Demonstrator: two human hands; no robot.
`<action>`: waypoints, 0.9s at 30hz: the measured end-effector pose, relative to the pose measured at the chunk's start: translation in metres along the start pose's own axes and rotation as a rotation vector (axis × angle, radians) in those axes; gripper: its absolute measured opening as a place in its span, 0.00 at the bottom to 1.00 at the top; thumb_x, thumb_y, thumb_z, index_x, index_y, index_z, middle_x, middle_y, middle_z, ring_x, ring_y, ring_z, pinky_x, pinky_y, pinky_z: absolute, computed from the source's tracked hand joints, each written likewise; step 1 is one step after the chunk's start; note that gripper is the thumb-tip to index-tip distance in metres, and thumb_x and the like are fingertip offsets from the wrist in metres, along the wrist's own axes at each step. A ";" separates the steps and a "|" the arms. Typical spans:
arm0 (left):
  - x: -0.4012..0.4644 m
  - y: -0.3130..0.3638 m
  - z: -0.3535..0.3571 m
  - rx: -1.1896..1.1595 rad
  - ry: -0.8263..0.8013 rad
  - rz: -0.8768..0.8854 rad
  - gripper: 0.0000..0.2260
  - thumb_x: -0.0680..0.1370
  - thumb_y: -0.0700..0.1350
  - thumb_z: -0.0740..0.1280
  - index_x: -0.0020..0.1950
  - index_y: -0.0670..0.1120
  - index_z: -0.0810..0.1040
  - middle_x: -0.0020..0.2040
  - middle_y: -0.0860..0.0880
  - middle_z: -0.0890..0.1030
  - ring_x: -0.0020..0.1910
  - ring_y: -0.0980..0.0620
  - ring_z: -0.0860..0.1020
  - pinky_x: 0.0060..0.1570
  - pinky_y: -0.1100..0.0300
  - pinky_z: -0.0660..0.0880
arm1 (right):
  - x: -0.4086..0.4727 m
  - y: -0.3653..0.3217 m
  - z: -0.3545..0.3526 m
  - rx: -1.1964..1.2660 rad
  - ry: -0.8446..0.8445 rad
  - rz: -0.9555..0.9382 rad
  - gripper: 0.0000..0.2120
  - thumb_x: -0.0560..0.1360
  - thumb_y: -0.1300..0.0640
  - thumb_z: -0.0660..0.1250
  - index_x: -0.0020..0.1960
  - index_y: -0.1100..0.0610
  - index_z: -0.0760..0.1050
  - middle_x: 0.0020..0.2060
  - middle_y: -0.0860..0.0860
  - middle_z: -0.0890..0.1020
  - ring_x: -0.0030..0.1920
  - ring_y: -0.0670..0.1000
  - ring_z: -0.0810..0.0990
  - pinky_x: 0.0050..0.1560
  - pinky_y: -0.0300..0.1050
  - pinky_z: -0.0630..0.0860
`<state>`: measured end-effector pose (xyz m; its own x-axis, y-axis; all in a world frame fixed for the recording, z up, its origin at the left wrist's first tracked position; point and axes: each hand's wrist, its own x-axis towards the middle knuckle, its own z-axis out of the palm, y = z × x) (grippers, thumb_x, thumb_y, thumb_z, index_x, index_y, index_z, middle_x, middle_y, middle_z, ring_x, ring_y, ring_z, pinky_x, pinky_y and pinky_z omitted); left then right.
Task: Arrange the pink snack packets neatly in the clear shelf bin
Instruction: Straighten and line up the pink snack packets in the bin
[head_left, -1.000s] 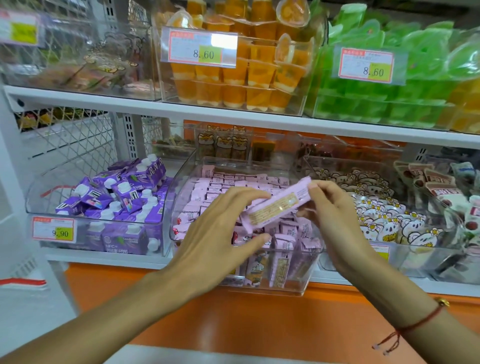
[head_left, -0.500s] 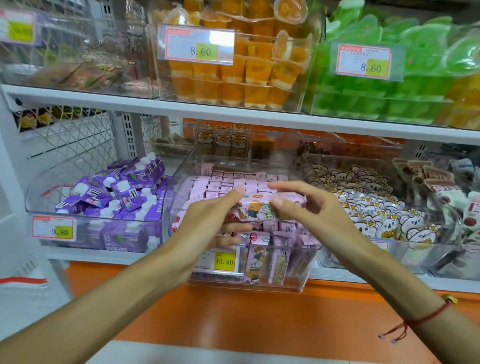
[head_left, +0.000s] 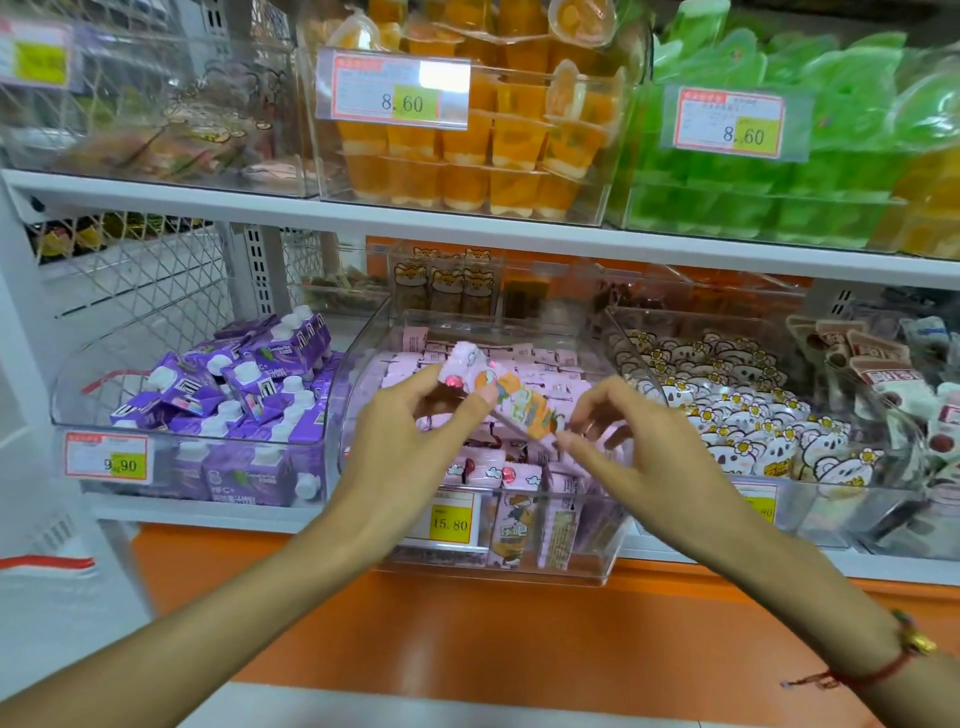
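Note:
A clear shelf bin in the middle of the lower shelf holds several pink snack packets, some lying flat at the back and some standing at the front. One pink packet with an orange cartoon print is held tilted above the bin. My left hand pinches its upper left end between thumb and fingers. My right hand touches its lower right end with thumb and forefinger, the other fingers spread.
A bin of purple drink cartons stands to the left, a bin of white bear-print packets to the right. The upper shelf carries orange jelly cups and green packs. An orange panel runs below.
The packet has been turned printed side up and lifted, now slanting down to the right. Both hands shifted along it, the right hand dropping to its lower end.

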<state>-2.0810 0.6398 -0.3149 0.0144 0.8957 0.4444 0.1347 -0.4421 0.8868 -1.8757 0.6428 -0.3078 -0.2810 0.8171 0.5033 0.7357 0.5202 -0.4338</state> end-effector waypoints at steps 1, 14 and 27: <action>-0.001 -0.003 0.001 0.038 -0.005 0.015 0.06 0.74 0.54 0.68 0.49 0.56 0.80 0.43 0.61 0.84 0.46 0.64 0.80 0.47 0.71 0.74 | -0.003 0.001 0.000 -0.049 -0.050 -0.022 0.07 0.75 0.51 0.68 0.49 0.49 0.70 0.42 0.43 0.79 0.43 0.44 0.77 0.43 0.47 0.75; 0.001 -0.020 0.000 0.171 -0.163 0.032 0.11 0.71 0.56 0.68 0.51 0.63 0.72 0.46 0.62 0.78 0.51 0.68 0.76 0.42 0.77 0.72 | -0.019 0.000 -0.011 -0.579 -0.073 -0.198 0.06 0.71 0.48 0.72 0.46 0.49 0.80 0.37 0.50 0.79 0.40 0.46 0.75 0.33 0.40 0.65; 0.043 0.001 0.030 1.072 -0.534 0.428 0.17 0.78 0.57 0.63 0.65 0.54 0.73 0.60 0.55 0.74 0.58 0.55 0.67 0.49 0.60 0.67 | -0.017 0.015 -0.007 -0.324 -0.142 -0.011 0.08 0.76 0.46 0.64 0.55 0.43 0.75 0.37 0.39 0.69 0.41 0.40 0.66 0.39 0.41 0.65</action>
<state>-2.0508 0.6795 -0.2988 0.6168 0.7095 0.3409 0.7478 -0.6634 0.0277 -1.8551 0.6351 -0.3177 -0.3563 0.8499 0.3883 0.8831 0.4420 -0.1573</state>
